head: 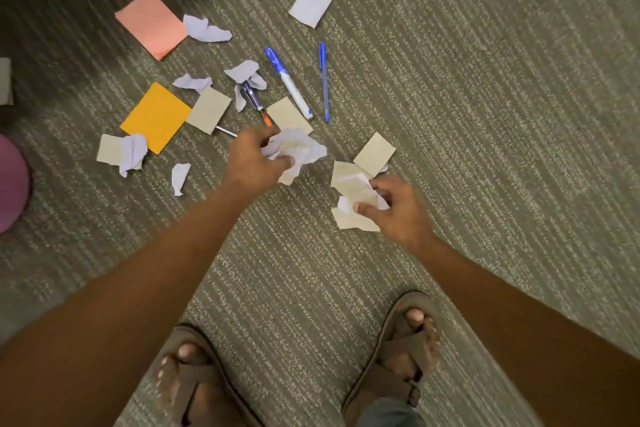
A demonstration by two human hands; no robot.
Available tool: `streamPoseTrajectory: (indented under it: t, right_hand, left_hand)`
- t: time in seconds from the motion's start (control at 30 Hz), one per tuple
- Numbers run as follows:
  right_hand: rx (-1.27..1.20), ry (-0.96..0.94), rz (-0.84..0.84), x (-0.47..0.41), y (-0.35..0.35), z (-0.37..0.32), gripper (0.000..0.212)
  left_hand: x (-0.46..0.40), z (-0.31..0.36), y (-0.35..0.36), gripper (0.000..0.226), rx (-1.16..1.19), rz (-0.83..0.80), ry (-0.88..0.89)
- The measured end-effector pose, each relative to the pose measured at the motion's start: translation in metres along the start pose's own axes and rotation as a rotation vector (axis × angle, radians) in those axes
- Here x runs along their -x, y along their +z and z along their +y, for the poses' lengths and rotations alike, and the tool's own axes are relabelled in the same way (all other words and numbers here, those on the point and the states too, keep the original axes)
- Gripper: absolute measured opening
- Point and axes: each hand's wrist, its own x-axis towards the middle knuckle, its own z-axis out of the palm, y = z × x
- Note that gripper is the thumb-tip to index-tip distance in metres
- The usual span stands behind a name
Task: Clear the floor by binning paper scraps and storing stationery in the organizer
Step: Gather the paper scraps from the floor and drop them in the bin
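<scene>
Clutching crumpled scraps (298,152), left hand (252,159) closes; right hand (398,208) pinches more paper (349,191) (light, soft, squashes anywhere).

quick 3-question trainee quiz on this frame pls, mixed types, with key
1. True or false: the left hand holds crumpled white paper.
2. Which lies farthest right? A) blue pen B) blue-capped marker C) orange note
3. Fill in: the right hand grips beige and white ____.

Key: 1 true; 2 A; 3 paper scraps.
</scene>
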Motion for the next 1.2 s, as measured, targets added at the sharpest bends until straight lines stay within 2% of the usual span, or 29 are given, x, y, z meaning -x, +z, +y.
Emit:
streamPoseTrajectory:
  t: [0.1,0.2,0.33,0.47,0.53,0.6,0.7,0.77,0.87,0.93,1.0,1.07,1.13,1.2]
  right_hand:
    - [0.285,-0.196,-0.130,-0.033,0.000,-0.016,0.033]
    - [0.540,-0.256,-0.264,-0.055,0.009,-0.021,0.036]
    - [0.656,-0.242,-0.172,-0.055,0.018,-0.016,0.039]
    - [0.832,-0.312,-0.050,-0.038,0.017,-0.022,0.029]
    - [0.757,-0.330,0.025,-0.034,0.012,-0.023,0.025]
    - [0.545,-0.295,0.043,-0.031,0.005,-0.021,0.027]
    - [-0.001,-0.069,0.048,-0.031,-0.008,-0.013,0.039]
    - [-0.170,0.031,0.138,-0.033,-0.015,-0.005,0.051]
    - [-0.035,0.049,0.225,-0.042,-0.023,0.005,0.059]
    - [0.104,0.052,0.211,-0.050,-0.025,0.006,0.060]
    - [0.224,0.058,0.156,-0.057,-0.022,0.005,0.063]
    - [0.299,0.068,0.131,-0.059,-0.017,0.001,0.062]
    - [0.353,0.098,0.170,-0.060,-0.013,-0.003,0.063]
    - [0.408,0.109,0.197,-0.060,-0.010,-0.005,0.064]
  left_hand:
    - [0.008,-0.028,0.000,0.031,0.066,0.039,-0.105]
    - [0.018,-0.044,0.000,0.028,0.118,0.046,-0.153]
    - [0.025,-0.054,0.001,0.028,0.126,0.065,-0.163]
    - [0.017,-0.055,0.000,0.028,0.110,0.078,-0.184]
    - [0.010,-0.046,-0.002,0.026,0.093,0.074,-0.154]
    - [0.000,-0.034,-0.004,0.022,0.058,0.060,-0.090]
    - [-0.019,-0.010,-0.007,0.027,-0.110,-0.007,0.032]
    - [-0.034,0.005,-0.004,0.034,-0.270,-0.055,0.106]
    - [-0.056,0.018,0.007,0.033,-0.515,-0.091,0.108]
    - [-0.066,0.020,0.014,0.028,-0.591,-0.092,0.100]
    - [-0.071,0.022,0.021,0.027,-0.631,-0.068,0.080]
    - [-0.074,0.022,0.027,0.034,-0.646,-0.045,0.057]
    - [-0.076,0.023,0.031,0.042,-0.623,-0.008,0.021]
    - [-0.077,0.025,0.031,0.041,-0.592,0.015,-0.006]
